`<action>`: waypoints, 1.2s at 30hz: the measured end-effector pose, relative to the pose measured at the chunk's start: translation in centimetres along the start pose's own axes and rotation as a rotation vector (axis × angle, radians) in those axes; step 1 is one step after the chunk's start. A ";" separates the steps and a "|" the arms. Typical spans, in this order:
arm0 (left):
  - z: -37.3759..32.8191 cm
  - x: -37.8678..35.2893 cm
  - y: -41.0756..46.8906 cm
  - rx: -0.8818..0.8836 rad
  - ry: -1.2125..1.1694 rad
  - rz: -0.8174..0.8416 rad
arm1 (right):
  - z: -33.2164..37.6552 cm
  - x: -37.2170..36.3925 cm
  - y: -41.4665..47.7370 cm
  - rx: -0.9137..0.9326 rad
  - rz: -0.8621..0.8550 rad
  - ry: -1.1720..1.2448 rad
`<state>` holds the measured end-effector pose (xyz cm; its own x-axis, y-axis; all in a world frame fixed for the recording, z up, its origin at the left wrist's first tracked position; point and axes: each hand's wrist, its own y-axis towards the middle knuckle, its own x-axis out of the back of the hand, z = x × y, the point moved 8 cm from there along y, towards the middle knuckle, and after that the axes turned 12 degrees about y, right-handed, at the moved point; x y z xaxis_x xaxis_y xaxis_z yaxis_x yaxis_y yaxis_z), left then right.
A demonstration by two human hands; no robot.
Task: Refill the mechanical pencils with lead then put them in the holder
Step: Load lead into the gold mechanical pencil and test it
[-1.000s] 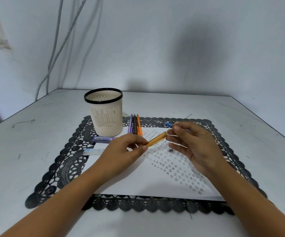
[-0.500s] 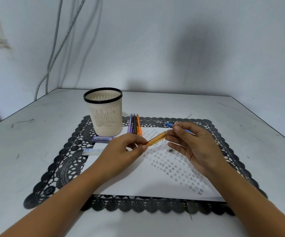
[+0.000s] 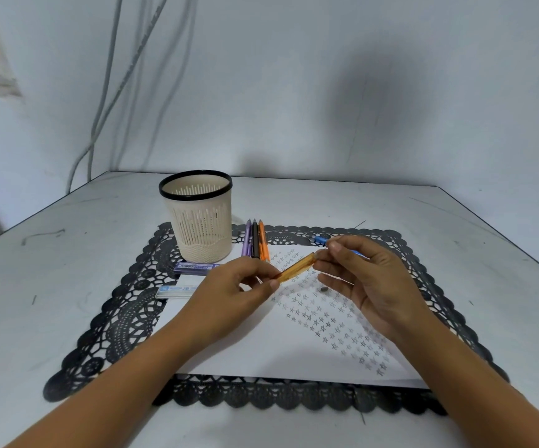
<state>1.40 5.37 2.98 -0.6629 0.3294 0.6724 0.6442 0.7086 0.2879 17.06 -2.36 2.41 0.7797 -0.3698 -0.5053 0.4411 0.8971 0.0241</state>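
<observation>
My left hand (image 3: 229,289) grips an amber see-through mechanical pencil (image 3: 295,270) by its lower half, tilted up to the right above the paper. The thumb and forefinger of my right hand (image 3: 365,282) pinch at its upper end; whether a lead lies between them is too fine to tell. A cream slotted holder (image 3: 203,218) with a black rim stands at the back left, nothing showing inside. Purple, black and orange pencils (image 3: 255,237) lie side by side right of it. Behind my right hand lies a blue pencil (image 3: 321,239). Two lead cases (image 3: 194,268) (image 3: 176,291) sit in front of the holder.
A white sheet with pencilled stars (image 3: 294,334) lies on a black lace placemat (image 3: 126,318) on the grey table (image 3: 67,253). A small grey cap (image 3: 324,289) rests on the sheet under my right hand. Cables (image 3: 106,108) hang down the wall at the back left.
Both hands have stayed almost in place around the amber pencil; my right fingertips have shifted very slightly at its upper end.
</observation>
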 end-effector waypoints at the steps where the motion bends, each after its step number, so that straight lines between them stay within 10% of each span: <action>1: 0.0 0.0 0.0 0.001 0.000 0.000 | 0.0 0.0 0.0 -0.002 0.001 0.011; 36: -0.2 0.0 -0.1 -0.017 0.012 0.008 | 0.2 -1.6 -1.1 0.095 0.085 -0.470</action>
<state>1.37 5.19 3.08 -0.6532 0.3273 0.6828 0.6559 0.6952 0.2942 15.42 -2.77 3.33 0.9212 -0.3851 -0.0545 0.3890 0.9108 0.1381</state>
